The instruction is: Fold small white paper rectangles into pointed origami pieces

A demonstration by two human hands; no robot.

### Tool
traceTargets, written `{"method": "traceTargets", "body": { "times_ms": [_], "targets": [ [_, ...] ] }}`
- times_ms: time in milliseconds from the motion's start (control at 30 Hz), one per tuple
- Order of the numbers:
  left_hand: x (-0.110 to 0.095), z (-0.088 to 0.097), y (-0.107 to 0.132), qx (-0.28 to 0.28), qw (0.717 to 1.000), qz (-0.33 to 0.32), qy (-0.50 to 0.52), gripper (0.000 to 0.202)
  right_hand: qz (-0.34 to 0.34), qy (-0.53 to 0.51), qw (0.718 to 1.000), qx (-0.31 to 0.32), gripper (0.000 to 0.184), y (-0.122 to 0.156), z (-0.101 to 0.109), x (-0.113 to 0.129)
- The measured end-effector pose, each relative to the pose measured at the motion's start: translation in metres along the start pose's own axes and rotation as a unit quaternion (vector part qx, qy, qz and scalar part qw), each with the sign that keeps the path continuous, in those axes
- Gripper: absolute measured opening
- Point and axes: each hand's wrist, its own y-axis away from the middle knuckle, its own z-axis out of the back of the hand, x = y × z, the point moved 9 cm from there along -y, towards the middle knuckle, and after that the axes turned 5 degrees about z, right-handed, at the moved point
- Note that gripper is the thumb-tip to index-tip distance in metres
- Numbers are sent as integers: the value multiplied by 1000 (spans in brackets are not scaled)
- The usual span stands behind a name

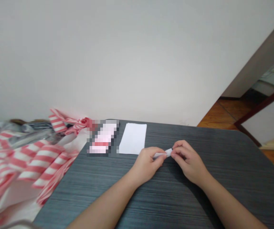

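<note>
My left hand and my right hand meet over the dark grey table, both pinched on a small folded strip of white paper held between their fingertips just above the tabletop. Only a short piece of the strip shows between the fingers. A flat white sheet of paper lies just beyond my left hand, near the table's far edge.
A blurred-out pink and white item lies left of the white sheet. Red-and-white striped plastic bags are heaped off the table's left side. A white wall stands behind; wooden floor and a doorway show at right.
</note>
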Motion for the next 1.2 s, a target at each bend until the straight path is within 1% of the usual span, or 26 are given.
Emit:
{"method": "traceTargets", "body": {
  "times_ms": [133,233,267,300,333,367,433,533,700,900,1000,1200],
  "targets": [
    [0,-2,1,8,1000,6,27,24,11,9,1000,6,14,-2,0,3],
    [4,-4,0,17,998,22,57,25,-2,-8,1000,-4,13,1,-1,-4],
    [7,-4,-1,16,997,36,72,26,-15,-21,1000,-11,11,3,-1,-9],
    [10,-4,-1,12,995,49,85,26,-34,-43,998,-27,5,5,0,-16],
    [13,-4,-2,10,993,61,100,26,-58,-69,995,-38,11,7,0,-23],
    [16,-4,-2,9,991,71,116,27,-82,-92,992,-25,15,9,-5,-29],
    [19,-5,-2,12,986,84,144,28,-106,-113,988,9,15,11,-12,-35],
    [18,-9,-2,29,981,91,168,27,-104,-102,989,34,8,8,-14,-30],
    [16,-12,-1,51,980,91,170,29,-96,-69,992,32,15,4,-10,-19],
    [18,-12,-2,41,975,92,199,29,-123,-92,988,15,14,8,-10,-27],
    [20,-13,-3,31,967,106,230,34,-130,-112,985,8,15,9,-11,-30],
    [22,-16,-4,44,956,130,259,32,-136,-152,979,0,15,9,-13,-30]
  ]
}}
